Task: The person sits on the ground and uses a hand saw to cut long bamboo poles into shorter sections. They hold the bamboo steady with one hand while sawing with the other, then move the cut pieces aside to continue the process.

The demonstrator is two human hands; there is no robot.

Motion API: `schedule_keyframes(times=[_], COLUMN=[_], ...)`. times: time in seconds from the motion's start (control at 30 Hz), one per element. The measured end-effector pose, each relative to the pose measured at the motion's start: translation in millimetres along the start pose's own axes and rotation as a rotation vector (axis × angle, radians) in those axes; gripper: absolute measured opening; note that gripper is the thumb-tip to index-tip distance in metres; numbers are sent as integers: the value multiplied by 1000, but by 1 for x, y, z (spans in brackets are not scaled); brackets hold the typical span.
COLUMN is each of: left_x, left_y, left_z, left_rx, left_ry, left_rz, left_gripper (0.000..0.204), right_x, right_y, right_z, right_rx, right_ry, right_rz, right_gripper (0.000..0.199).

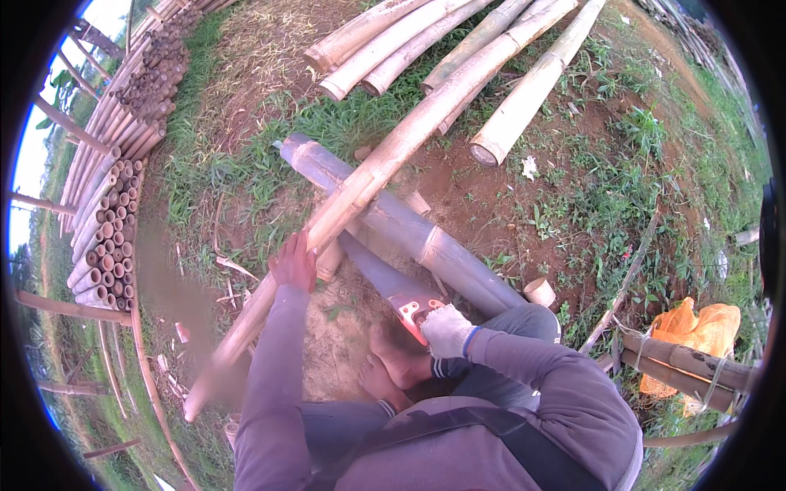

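A long pale bamboo pole (426,123) slants from the upper right down to the lower left, lying across a thicker grey bamboo log (409,237). My bare left hand (293,263) grips the pole below where the two cross. In a white glove, my right hand (447,331) is closed around the orange-red handle of a hand saw (378,270). The saw's blade points up and left, its tip close to the pole's lower side just right of my left hand. Whether its teeth touch the bamboo I cannot tell.
More cut bamboo poles (528,98) lie at the top. Stacked bamboo (115,237) stands at the left, between wooden rails. A short bamboo offcut (539,292) sits beside my knee. At the right, an orange net sack (696,331) hangs by tied bamboo rails (688,360). My bare feet (393,360) are below the saw.
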State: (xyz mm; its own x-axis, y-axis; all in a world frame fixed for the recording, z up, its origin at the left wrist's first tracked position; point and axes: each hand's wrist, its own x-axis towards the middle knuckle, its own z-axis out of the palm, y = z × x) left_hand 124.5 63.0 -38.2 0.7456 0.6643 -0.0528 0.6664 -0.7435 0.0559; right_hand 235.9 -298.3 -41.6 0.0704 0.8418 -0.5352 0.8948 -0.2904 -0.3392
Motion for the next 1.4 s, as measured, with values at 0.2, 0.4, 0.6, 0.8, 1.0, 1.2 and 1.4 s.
schedule_keyframes(times=[0.2, 0.4, 0.6, 0.8, 1.0, 1.2, 1.4], left_x=[5, 2, 4, 3, 3, 1, 2], left_y=[9, 1, 8, 0, -1, -3, -4], left_z=[-10, -6, -5, 9, 10, 12, 14], left_rx=[69, 25, 11, -44, -68, -42, -85], left_ry=[24, 3, 8, 53, 50, 81, 116], left_rz=[51, 50, 28, 34, 46, 49, 87], left_gripper=[53, 60, 60, 58, 57, 60, 61], right_x=[-128, -198, -92, -41, -34, -18, -30], right_y=[29, 40, 57, 72, 82, 87, 90], right_z=[11, -48, -56, -59, -58, -63, -42], right_rx=[374, 586, 834, 879, 815, 690, 718], right_ry=[684, 966, 1185, 1152, 1125, 1094, 1102], right_rz=[-23, 15, 195, 115, 86, 115, 105], right_gripper=[37, 53, 46, 49, 33, 26, 31])
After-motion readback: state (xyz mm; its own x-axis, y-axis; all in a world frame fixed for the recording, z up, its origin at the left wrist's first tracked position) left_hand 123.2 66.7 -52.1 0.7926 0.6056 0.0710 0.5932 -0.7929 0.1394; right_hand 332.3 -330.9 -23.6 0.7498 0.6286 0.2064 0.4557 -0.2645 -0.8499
